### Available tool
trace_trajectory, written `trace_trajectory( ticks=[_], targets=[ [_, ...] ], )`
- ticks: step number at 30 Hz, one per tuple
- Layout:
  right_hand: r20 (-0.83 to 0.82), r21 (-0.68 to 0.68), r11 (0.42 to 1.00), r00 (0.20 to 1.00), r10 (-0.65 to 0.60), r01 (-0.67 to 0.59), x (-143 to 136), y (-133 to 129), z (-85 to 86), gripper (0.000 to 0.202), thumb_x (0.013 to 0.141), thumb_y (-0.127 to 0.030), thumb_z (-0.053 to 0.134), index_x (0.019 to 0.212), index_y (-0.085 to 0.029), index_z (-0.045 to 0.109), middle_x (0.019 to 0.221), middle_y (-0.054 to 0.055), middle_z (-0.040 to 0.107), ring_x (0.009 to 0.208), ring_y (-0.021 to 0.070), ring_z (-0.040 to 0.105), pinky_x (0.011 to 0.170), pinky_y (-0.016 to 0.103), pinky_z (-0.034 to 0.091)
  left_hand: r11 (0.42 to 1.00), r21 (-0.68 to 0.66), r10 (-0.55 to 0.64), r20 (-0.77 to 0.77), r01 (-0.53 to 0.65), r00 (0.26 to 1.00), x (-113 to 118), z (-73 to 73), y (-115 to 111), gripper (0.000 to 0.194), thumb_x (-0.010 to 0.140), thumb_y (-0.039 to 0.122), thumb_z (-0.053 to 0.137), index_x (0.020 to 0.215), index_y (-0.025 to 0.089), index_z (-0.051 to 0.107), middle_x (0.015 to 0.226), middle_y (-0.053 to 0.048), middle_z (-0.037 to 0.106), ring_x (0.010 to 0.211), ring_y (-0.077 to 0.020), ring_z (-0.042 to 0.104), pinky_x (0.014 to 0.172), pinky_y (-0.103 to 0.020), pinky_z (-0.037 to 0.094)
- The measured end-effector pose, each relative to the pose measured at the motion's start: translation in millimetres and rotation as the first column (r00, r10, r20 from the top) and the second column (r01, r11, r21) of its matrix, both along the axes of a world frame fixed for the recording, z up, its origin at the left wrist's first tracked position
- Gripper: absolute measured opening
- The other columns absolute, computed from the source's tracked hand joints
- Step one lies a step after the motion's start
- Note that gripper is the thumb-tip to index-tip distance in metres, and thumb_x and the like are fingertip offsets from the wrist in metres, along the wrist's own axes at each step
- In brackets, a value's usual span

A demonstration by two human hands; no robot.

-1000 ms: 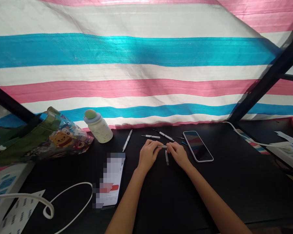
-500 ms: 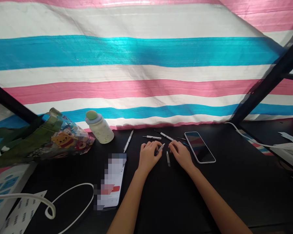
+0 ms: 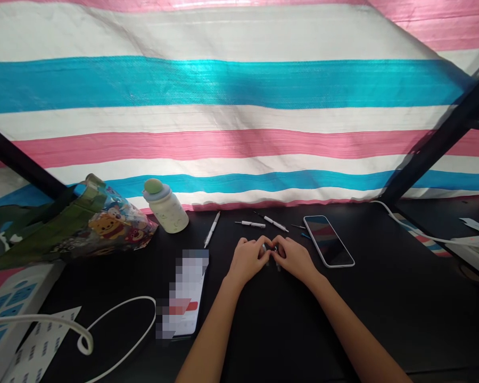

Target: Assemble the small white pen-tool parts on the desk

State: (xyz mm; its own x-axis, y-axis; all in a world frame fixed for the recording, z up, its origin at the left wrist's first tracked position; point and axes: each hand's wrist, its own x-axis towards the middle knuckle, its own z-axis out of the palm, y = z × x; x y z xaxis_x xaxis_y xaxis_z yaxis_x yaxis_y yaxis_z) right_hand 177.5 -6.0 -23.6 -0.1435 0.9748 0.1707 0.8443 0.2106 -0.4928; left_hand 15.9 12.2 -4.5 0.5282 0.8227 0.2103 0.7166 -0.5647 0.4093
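Note:
My left hand (image 3: 247, 259) pinches a small grey-white pen part (image 3: 265, 248) at the middle of the black table. Right beside it, my right hand (image 3: 296, 257) has its thumb and fingertips closed round another small pen piece (image 3: 278, 266), partly hidden by the fingers. The fingertips of both hands nearly touch. Beyond them lie a white pen (image 3: 250, 224) and a white pen with a dark tip (image 3: 275, 223). A further white pen (image 3: 212, 230) lies to the left. A thin blue piece (image 3: 305, 235) is near the right-hand phone.
A phone with a lit screen (image 3: 187, 298) lies left of my forearm, a dark-screened phone (image 3: 329, 242) to the right. A bottle (image 3: 167, 208), a green bag (image 3: 104, 223), white cable (image 3: 143, 298) and power strip (image 3: 8, 314) are leftward. Striped sheeting (image 3: 239, 143) hangs behind.
My right hand has moved left and closed on the small piece that lay on the table. My left hand has shifted slightly right, so the fingertips are closer together.

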Motion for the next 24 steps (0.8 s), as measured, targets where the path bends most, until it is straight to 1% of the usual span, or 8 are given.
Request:
trace_trajectory(
  ticks=[4,7,9,12,16,18,22,24],
  targets=[
    [-0.068,-0.015,1.0,0.998,-0.01,0.009,1,1,0.6,0.012,0.078,-0.021,0.048,0.086,-0.023,0.056,0.062,-0.003,0.052,0.062,0.0127,0.051,0.056,0.022,0.031,0.999,0.041,0.033,0.001,-0.033,0.999,-1,-1.9,3,0.016,0.087,0.025,0.041,0.096,0.025,0.055,0.063,0.006,0.056,0.062,-0.0121,0.053,0.069,-0.027,0.032],
    [-0.244,-0.036,0.999,0.969,-0.028,0.02,4,5,-0.4,0.013,0.079,-0.024,0.045,0.087,-0.024,0.055,0.065,-0.003,0.055,0.06,0.0126,0.052,0.056,0.023,0.034,0.995,0.053,0.081,0.036,-0.083,0.996,-1,-1.2,4,0.018,0.088,0.026,0.04,0.098,0.025,0.055,0.066,0.004,0.057,0.067,-0.0136,0.053,0.068,-0.027,0.034],
    [-0.395,-0.02,1.0,0.918,-0.026,0.02,5,8,-1.2,0.012,0.079,-0.026,0.045,0.088,-0.022,0.053,0.065,-0.003,0.056,0.058,0.0127,0.052,0.056,0.023,0.036,0.995,0.05,0.087,0.083,-0.092,0.993,-1,0.9,3,0.018,0.089,0.028,0.04,0.099,0.025,0.055,0.069,0.003,0.059,0.074,-0.015,0.054,0.069,-0.027,0.035],
    [-0.578,0.031,0.999,0.816,0.007,0.013,6,11,-1.4,0.012,0.08,-0.031,0.048,0.086,-0.021,0.048,0.066,-0.002,0.057,0.061,0.014,0.056,0.056,0.024,0.039,0.998,0.039,0.037,0.139,-0.042,0.99,0,4.5,1,0.017,0.086,0.032,0.047,0.099,0.025,0.055,0.075,0.003,0.062,0.082,-0.0163,0.054,0.074,-0.029,0.036],
    [-0.672,0.03,1.0,0.74,0.027,-0.01,6,12,-0.6,0.018,0.081,-0.038,0.049,0.084,-0.021,0.045,0.07,0.0,0.06,0.067,0.0161,0.06,0.058,0.025,0.041,0.999,0.046,0.009,0.147,-0.015,0.989,1,6.3,0,0.015,0.085,0.028,0.05,0.098,0.025,0.056,0.078,0.003,0.062,0.08,-0.0154,0.054,0.075,-0.029,0.037],
    [-0.663,0.015,1.0,0.749,0.01,0.001,6,11,-1.0,0.021,0.084,-0.041,0.044,0.081,-0.021,0.045,0.066,0.0,0.06,0.065,0.0158,0.059,0.06,0.025,0.042,0.998,0.053,0.032,0.146,-0.04,0.989,0,6.0,1,0.016,0.087,0.027,0.047,0.098,0.025,0.057,0.08,0.001,0.062,0.082,-0.0155,0.054,0.075,-0.028,0.037],
    [-0.521,-0.006,0.998,0.852,-0.056,0.061,8,11,-3.3,0.033,0.088,-0.044,0.034,0.069,-0.02,0.048,0.059,0.0,0.059,0.06,0.015,0.056,0.061,0.026,0.042,0.997,0.052,0.048,0.138,-0.056,0.989,-2,6.3,2,0.019,0.09,0.027,0.041,0.1,0.025,0.058,0.087,0.0,0.062,0.086,-0.0153,0.054,0.075,-0.027,0.038],
    [-0.449,-0.011,0.999,0.892,-0.053,0.053,9,11,-3.7,0.037,0.089,-0.043,0.034,0.064,-0.02,0.049,0.057,0.0,0.059,0.059,0.0147,0.055,0.06,0.025,0.041,0.998,0.031,0.056,0.126,-0.061,0.99,-2,7.3,2,0.021,0.091,0.029,0.04,0.099,0.025,0.058,0.084,0.001,0.063,0.084,-0.0147,0.054,0.074,-0.026,0.038]
  ],
)
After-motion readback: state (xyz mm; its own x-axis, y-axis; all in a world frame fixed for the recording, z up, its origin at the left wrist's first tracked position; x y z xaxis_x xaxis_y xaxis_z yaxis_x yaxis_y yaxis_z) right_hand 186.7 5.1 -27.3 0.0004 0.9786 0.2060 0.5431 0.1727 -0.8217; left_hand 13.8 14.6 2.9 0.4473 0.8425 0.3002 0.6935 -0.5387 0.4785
